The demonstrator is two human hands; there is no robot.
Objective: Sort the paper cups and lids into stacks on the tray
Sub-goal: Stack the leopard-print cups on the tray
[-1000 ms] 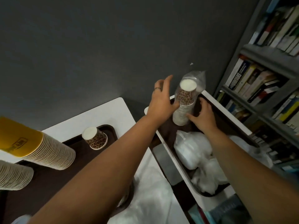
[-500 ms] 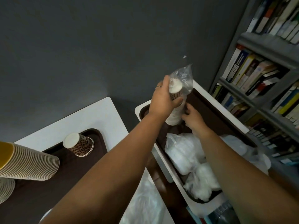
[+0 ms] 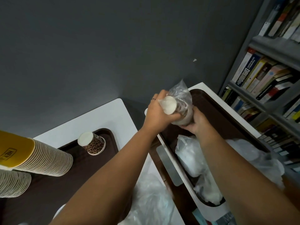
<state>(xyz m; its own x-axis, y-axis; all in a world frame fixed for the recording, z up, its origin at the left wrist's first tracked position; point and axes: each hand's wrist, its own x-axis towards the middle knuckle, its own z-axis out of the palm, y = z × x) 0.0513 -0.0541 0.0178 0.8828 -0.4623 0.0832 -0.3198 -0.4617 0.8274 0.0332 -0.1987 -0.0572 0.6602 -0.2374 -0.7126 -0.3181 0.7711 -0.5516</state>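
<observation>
A stack of leopard-print paper cups (image 3: pixel 177 109) in a clear plastic sleeve is tilted above the far end of the right brown tray (image 3: pixel 215 114). My left hand (image 3: pixel 158 113) grips its upper end near the white cup bottom. My right hand (image 3: pixel 197 123) grips the lower end from below. One leopard-print cup (image 3: pixel 91 143) stands upside down on the left brown tray (image 3: pixel 110 143). Two tall stacks of yellow cups (image 3: pixel 37 158) lean in at the left edge.
Bags of white lids (image 3: pixel 190 156) lie in the right tray. Crumpled clear plastic (image 3: pixel 151 195) lies between the two trays on the white table (image 3: pixel 103 116). A grey bookshelf (image 3: pixel 269 82) full of books stands close on the right, a dark wall behind.
Both hands closed on the sleeved cup stack and lifted it off the right tray, tipping it over. The view shifted, so the left tray and yellow stacks show more.
</observation>
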